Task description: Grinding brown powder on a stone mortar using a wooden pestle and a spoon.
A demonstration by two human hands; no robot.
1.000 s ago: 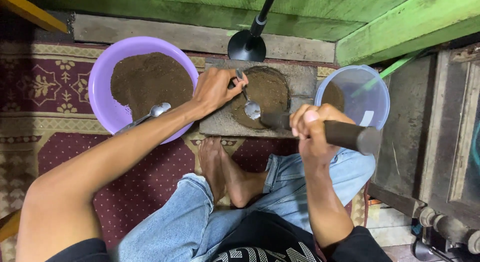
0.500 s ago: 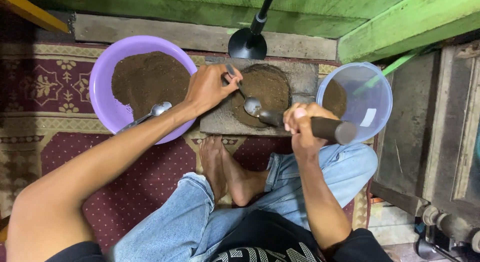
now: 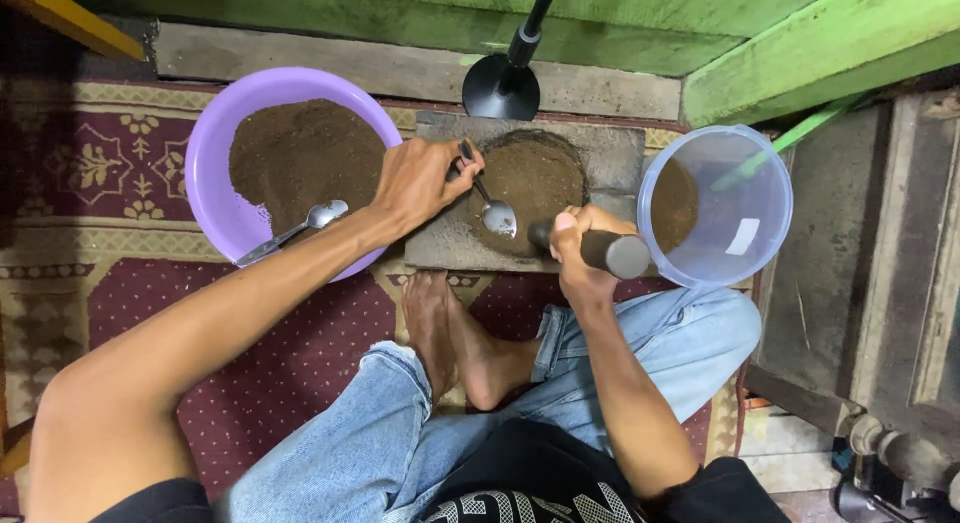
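Near the middle of the frame the left hand is closed around the handle of a metal spoon; the fingers pinch the handle tight, and the spoon's bowl points down and right, lying on the brown powder that fills the round hollow of a grey stone slab. Just right of the spoon the right hand is wrapped in a full fist around a dark pestle; the pestle lies nearly level, its blunt grey end pointing right toward the clear bowl, its other end hidden by the fist near the edge of the hollow.

At the upper left of the frame a purple bowl holds a large heap of the same brown powder; a second spoon rests over its lower rim, just under the left forearm. At the right a clear plastic bowl holds a small amount of brown powder on its left side, with a green stick leaning in it. At the top centre a black stand sits just above the slab; in the lower half bare feet rest on a red patterned rug, with legs in blue jeans crossed below.
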